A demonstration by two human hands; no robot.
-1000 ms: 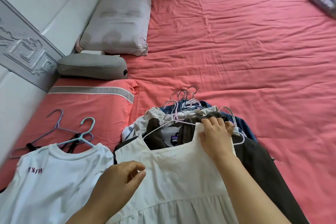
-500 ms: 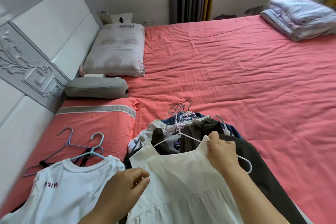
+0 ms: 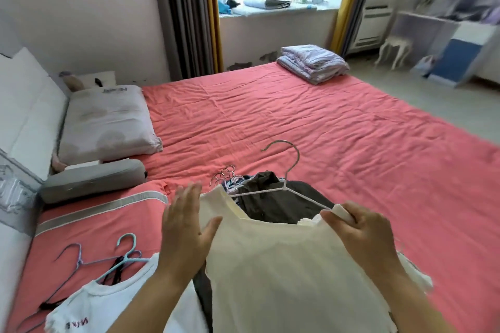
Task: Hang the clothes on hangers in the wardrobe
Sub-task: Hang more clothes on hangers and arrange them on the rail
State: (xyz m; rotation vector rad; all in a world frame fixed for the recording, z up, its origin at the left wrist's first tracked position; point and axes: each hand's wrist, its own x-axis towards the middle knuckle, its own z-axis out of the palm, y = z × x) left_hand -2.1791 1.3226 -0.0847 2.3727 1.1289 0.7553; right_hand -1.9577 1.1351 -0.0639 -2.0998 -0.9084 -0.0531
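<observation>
Dress: a cream sleeveless dress (image 3: 292,265) is held up over the near edge of the bed (image 3: 324,121), between the person's two hands, on a white wire hanger (image 3: 284,189).
Hanger axis: its bar runs left to right through the dress's shoulders, its grey hook rising above the neckline and curling left.
Right hand: the right hand (image 3: 359,230) grips the dress's right shoulder strap, fingers curled round the fabric, seemingly with the hanger's end inside, though the fold hides it.
Left hand: the left hand (image 3: 186,222) lies flat against the dress's left shoulder, fingers straight and spread, thumb pressing the front; it grips nothing.
Key relation: the hook stands just above and between the hands, nearer the right hand, which carries the load. The left hand looks freer to reach up for it.
Behind the dress: a pile of dark clothes (image 3: 270,197) on hangers lies on the bed, just beyond the neckline.
Left of the dress: a white T-shirt (image 3: 102,305) on a light blue hanger (image 3: 121,259), with spare hangers beside it.
Far beyond the dress: a folded quilt (image 3: 313,62) on the bed's far corner.
Wardrobe: not in view.
</observation>
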